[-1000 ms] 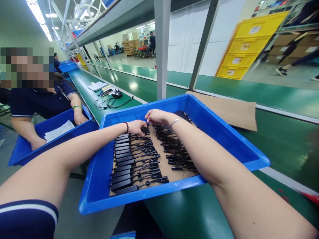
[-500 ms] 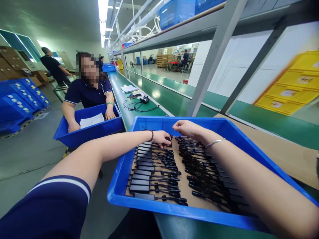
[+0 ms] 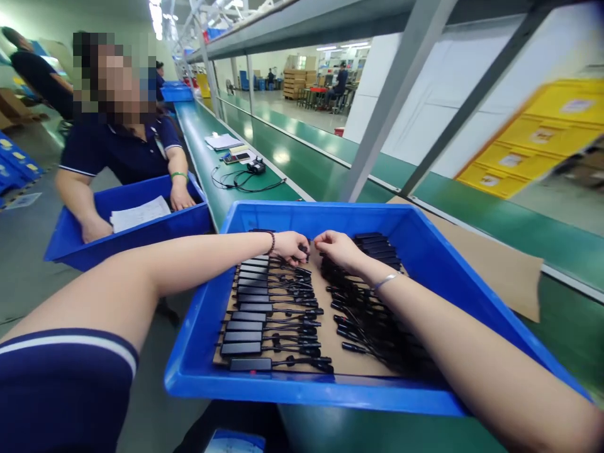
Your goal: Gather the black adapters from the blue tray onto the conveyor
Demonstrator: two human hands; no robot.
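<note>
Blue plastic tray [image 3: 302, 391], frame centre: black slab-shaped adapters [image 3: 251, 364] rowed cables [image 3: 302, 360] inward, presumably against tangling; left hand [image 3: 289, 244], fingers gripping small black piece [image 3: 303, 250]; right hand [image 3: 336, 248], fingers pinched, contents indiscernible.

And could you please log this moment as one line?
left hand: at black connectors | right hand: fingers pinched, grip contents unclear | blue tray: rows of black units

On the green bench [image 3: 195, 123] lie papers [image 3: 221, 141] and perhaps a phone [image 3: 242, 156]; yellow crates [image 3: 533, 139] stand stacked at right.
</note>
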